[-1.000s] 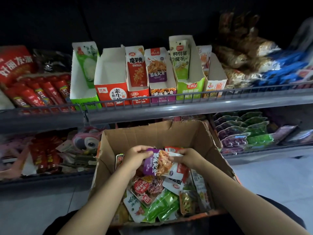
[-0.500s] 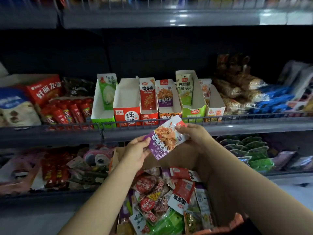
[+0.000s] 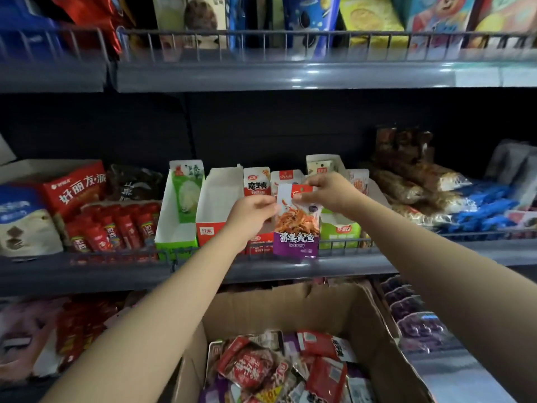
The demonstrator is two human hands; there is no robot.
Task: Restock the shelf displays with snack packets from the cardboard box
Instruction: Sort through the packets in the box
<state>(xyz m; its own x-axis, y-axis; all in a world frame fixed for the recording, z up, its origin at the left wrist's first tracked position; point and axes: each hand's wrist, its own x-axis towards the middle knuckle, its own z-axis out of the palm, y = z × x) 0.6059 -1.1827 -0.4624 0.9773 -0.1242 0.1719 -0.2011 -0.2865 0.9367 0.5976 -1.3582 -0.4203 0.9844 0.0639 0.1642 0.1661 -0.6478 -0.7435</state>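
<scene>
**Packet held upright at the display slot**

Packet (image 3: 297,225), purple-bottomed, hangs upright in front of the display boxes (image 3: 286,181). Left hand (image 3: 252,211) pinches its left edge, right hand (image 3: 328,191) its top corner. Judgement: held by the top so it drops in label-forward. Box (image 3: 290,303) below, stock remaining.

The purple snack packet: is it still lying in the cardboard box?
No. Both the left hand and the right hand hold the purple snack packet up at the shelf displays, above the cardboard box.
</scene>
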